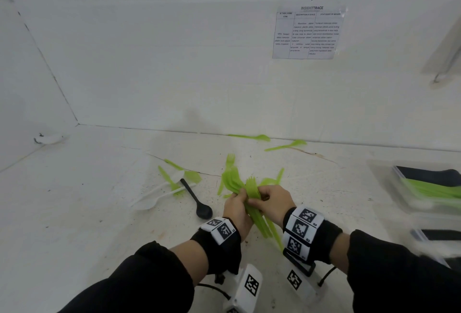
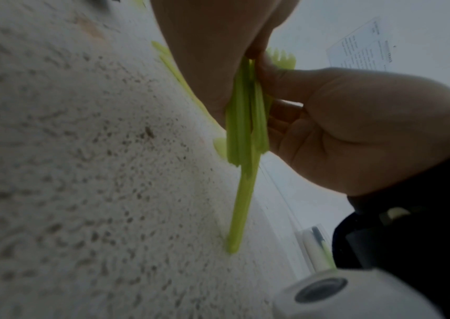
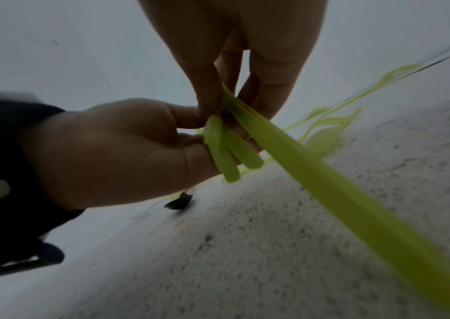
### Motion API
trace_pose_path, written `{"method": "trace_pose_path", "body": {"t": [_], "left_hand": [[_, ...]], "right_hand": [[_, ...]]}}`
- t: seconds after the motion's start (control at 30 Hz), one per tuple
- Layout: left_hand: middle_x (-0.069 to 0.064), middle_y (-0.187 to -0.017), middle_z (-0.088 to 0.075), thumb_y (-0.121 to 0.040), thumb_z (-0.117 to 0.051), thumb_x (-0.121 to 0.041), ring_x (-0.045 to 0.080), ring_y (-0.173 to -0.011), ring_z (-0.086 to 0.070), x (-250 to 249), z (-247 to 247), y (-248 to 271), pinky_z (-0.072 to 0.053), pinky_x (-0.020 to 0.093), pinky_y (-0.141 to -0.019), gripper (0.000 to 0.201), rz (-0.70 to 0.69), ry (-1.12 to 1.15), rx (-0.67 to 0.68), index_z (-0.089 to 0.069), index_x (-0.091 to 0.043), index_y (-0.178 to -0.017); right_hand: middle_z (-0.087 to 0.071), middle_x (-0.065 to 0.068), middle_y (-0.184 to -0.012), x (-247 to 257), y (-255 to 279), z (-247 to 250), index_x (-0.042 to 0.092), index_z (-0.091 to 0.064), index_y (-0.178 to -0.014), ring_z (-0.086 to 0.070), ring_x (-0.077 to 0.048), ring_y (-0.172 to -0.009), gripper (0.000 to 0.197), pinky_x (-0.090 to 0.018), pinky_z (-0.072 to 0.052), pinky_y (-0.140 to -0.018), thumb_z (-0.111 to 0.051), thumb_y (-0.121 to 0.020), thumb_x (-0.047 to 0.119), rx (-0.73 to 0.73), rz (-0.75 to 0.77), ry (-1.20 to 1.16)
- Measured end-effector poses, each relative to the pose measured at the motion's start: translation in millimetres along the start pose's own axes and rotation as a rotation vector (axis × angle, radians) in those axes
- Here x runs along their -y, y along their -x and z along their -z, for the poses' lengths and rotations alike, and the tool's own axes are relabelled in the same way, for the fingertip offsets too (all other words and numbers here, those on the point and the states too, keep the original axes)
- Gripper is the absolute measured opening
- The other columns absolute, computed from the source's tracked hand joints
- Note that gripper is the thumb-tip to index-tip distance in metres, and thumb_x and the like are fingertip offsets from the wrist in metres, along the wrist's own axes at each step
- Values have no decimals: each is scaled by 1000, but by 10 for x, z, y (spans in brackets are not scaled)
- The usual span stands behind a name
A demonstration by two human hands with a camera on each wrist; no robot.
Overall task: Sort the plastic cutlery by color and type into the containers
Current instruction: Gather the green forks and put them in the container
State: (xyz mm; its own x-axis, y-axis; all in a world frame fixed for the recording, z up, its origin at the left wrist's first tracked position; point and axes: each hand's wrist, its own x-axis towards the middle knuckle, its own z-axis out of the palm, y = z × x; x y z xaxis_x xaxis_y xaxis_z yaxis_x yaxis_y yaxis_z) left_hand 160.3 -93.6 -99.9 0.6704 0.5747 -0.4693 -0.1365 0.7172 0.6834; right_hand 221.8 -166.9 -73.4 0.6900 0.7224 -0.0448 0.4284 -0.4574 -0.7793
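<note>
A bundle of green plastic forks is held between both hands just above the table, tines pointing away from me. My left hand grips the bundle from the left, and my right hand pinches it from the right. In the left wrist view the green handles hang down between the two palms. The right wrist view shows my right fingers and thumb closed on the handles. More green cutlery lies in a loose pile just behind the hands.
A black spoon and white spoons mixed with green pieces lie to the left. Two green pieces rest by the back wall. Clear containers at the right edge hold green and black cutlery. A paper sheet hangs on the wall.
</note>
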Motion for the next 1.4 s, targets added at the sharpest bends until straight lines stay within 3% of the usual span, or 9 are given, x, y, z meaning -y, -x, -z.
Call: {"method": "trace_pose_path", "body": {"t": [0.13,0.23,0.37,0.47,0.67,0.83,1.13,1.27,1.4], "left_hand": [[17,-94,-62,-102,-32,-28,25,-83,-58,-39,-29,63,-48,37,-77,39,100,73,53,-59,1,-98],[19,-108,-61,-102,-36,-23,27,-85,-61,-13,-20,23,-54,38,-64,35,42,50,27,-51,1,-123],[22,-113,-59,-102,-36,-19,30,-86,-62,1,-14,15,-57,38,-53,30,3,45,32,-48,-3,-124],[25,-115,-58,-102,-37,-19,32,-89,-61,0,-13,13,-51,46,-72,21,-3,-4,58,-51,-6,-110],[10,-83,-59,-101,-38,-17,21,-71,-55,21,7,35,-50,38,-69,19,-10,-111,92,-55,-8,-105],[11,-90,-61,-100,-43,-19,22,-79,-60,0,15,48,-49,39,-70,18,-13,-124,80,-53,-7,-107],[9,-97,-60,-101,-38,-26,23,-86,-58,57,28,41,-52,35,-67,31,35,-167,129,-54,-7,-120],[11,-102,-65,-100,-39,-18,17,-82,-63,70,4,59,-52,25,-53,27,-4,-179,148,-54,-7,-120],[23,-121,-59,-100,-39,-14,26,-91,-63,76,-3,21,-57,30,-59,32,-17,-123,126,-51,-3,-127]], "right_hand": [[-37,2,-52,-26,-2,-1,15,-39,-52,-35,-11,-51,41,-19,-26,-47,-67,-82,20,10,-35,3],[-41,-2,-56,-18,1,-5,10,-45,-57,-39,-14,-55,36,-22,-32,-51,-64,-85,22,58,-25,23],[-50,-10,-64,1,1,8,6,-55,-64,-51,-19,-61,28,-38,-51,-65,-63,-86,21,39,-30,-32],[-62,-6,-66,39,-24,53,11,-63,-78,-54,-17,-50,11,-27,-49,-47,-61,-87,16,-10,-104,-232],[-54,0,-65,209,-76,118,5,-53,-84,-48,-14,-51,17,-23,-42,-46,-42,-97,9,56,-203,-375],[-56,-13,-80,165,-112,-9,-2,-57,-94,-52,-24,-70,19,-38,-48,-73,-43,-95,11,14,-178,-196],[-64,-5,-114,125,-90,8,14,-62,-119,-57,-14,-93,30,-25,-46,-83,-57,-90,19,-87,-116,-179],[-32,-9,-147,169,-118,-68,12,-39,-141,-37,-27,-133,47,-38,-32,-112,-40,-94,15,28,-201,-188],[-48,-17,-127,171,-125,-124,8,-52,-129,-51,-32,-115,40,-40,-43,-102,-39,-92,10,46,-146,-103]]}}
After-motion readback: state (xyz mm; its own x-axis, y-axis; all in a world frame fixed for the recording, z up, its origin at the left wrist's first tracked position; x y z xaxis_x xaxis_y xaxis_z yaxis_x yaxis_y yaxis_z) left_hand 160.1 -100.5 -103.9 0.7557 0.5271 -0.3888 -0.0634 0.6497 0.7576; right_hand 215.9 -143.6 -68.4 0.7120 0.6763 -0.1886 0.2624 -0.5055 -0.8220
